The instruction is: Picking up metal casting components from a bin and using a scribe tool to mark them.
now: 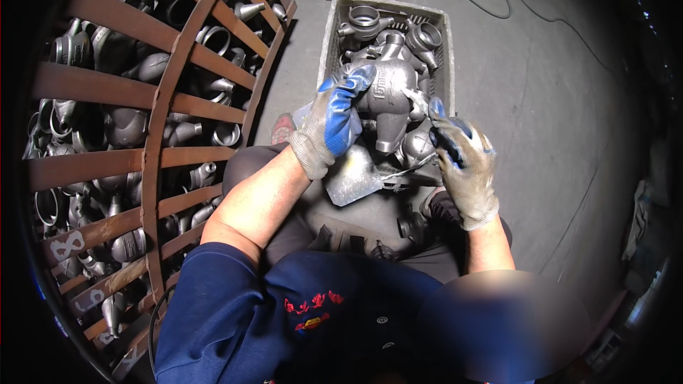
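A grey metal casting [388, 92], with a round belly, a threaded neck at its far end and a tapered spout at its near end, is held above a crate. My left hand [334, 117], in a blue-coated glove, grips the casting's left side, thumb and fingers closed on it. My right hand [464, 153], in a similar soiled glove, is just right of the casting with its fingers curled and thumb raised. Whatever it holds, if anything, is hidden by the fingers. Below the casting, a bright metal sheet [353, 176] slants at the crate's near end.
The grey plastic crate [447, 50] holds several similar castings [364, 20]. To the left stands a rusty barred metal bin [165, 92] full of castings. A black cable [509, 7] lies on the grey floor [541, 99] beyond. My legs flank the crate's near end.
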Tool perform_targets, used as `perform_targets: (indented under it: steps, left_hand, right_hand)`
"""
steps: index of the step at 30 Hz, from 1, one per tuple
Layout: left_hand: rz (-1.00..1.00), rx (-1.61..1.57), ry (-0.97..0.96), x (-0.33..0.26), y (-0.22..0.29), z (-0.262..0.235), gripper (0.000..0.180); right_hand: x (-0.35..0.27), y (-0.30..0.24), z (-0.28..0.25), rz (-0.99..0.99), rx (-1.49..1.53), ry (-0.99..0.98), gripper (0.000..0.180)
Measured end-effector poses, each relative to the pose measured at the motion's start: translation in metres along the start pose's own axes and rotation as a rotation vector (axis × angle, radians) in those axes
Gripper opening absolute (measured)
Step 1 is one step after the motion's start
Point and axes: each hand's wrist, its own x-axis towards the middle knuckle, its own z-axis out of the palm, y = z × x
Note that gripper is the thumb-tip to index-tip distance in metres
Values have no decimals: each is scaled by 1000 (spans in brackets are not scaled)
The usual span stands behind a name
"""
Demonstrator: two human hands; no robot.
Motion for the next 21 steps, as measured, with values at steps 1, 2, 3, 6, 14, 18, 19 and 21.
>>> perform_targets:
  steps: [1,2,3,6,14,18,19,21]
  left_hand:
    - [-1,-1,-2,1,1,1,29]
    - [-66,-110,14,2,3,1,29]
    - [-132,-219,30,4,4,2,30]
    - [-67,-37,31,9,-2,-7,28]
    - [-90,-158,26,6,-1,-3,24]
    - [-77,-134,49,6,1,-1,23]
    - [-78,-133,50,7,0,-2,23]
    - [-76,-103,36,7,-1,-3,24]
  right_hand:
    - [-1,2,0,2,-1,1,28]
    - [-3,5,0,72,112,-16,29]
    - [-4,6,1,143,225,-33,29]
    - [-5,6,0,390,659,-89,26]
    - [9,4,-18,803,1173,-374,30]
    - [1,17,-12,566,739,-214,29]
    - [2,15,-10,567,740,-214,29]
    - [3,7,-6,455,570,-77,28]
